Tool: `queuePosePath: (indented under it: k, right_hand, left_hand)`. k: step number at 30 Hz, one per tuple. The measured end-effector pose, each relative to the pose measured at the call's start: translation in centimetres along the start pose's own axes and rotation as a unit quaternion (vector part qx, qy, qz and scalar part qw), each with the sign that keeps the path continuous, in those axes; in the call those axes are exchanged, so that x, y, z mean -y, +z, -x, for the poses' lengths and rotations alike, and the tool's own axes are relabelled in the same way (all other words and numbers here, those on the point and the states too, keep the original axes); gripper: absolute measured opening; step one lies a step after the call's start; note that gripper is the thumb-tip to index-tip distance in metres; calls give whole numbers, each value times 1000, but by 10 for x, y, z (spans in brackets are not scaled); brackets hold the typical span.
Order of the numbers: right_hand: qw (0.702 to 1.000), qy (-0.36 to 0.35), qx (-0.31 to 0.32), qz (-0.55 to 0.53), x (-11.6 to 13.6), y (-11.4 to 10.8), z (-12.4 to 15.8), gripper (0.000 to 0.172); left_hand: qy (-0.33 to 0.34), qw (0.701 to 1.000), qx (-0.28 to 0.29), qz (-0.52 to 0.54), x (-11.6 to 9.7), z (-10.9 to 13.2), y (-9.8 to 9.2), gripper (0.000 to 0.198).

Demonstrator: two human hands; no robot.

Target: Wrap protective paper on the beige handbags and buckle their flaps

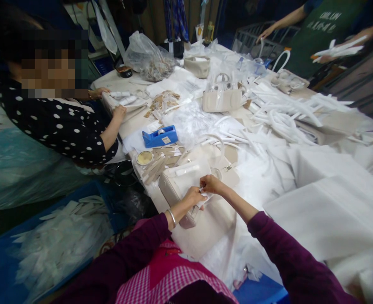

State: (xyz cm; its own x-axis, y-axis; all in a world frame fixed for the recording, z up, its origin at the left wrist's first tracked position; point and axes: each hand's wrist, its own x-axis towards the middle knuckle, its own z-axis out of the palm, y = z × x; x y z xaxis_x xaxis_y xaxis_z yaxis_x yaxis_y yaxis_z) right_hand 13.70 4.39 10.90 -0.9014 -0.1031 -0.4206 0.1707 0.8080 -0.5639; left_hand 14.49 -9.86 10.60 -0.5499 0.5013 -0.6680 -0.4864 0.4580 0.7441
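Note:
A cream handbag lies in front of me at the table's near edge, with clear wrap over part of it. My left hand, a bangle at its wrist, is over the bag's right side, fingers closed on a small white piece. Against it, my right hand pinches at the same spot from above, close to the left fingertips. Whether the white piece is a tag or a wrapped strap end, I cannot tell. A pale handle loop rises just behind the bag.
A blue tape dispenser and a round tin stand beyond the bag. White strips and sheets pile up on the right. A blue bin is at lower left. One co-worker sits left; another stands far right.

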Motion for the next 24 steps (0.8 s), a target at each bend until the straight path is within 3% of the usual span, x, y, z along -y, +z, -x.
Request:
queuePosePath:
  k: [6, 12, 17, 21, 24]
  right_hand:
    - [999, -5, -35, 33, 9, 3, 12, 9]
    - [961, -193, -147, 134, 6, 9, 40, 12]
    - [940, -268, -169, 125, -7, 17, 63, 22]
    - [935, -287, -185, 98, -21, 24, 76, 33]
    - [931, -278, -210, 108, -30, 27, 82, 39]
  left_hand:
    - [-2, 1000, -9, 11, 5, -4, 1, 13]
    - [28, 998, -3, 65, 4, -9, -1, 13]
    - [44, 996, 5, 79, 5, -8, -2, 12]
    - [54, 994, 39, 86, 4, -3, -4, 9]
    - [73, 988, 107, 84, 0, 1, -9, 14]
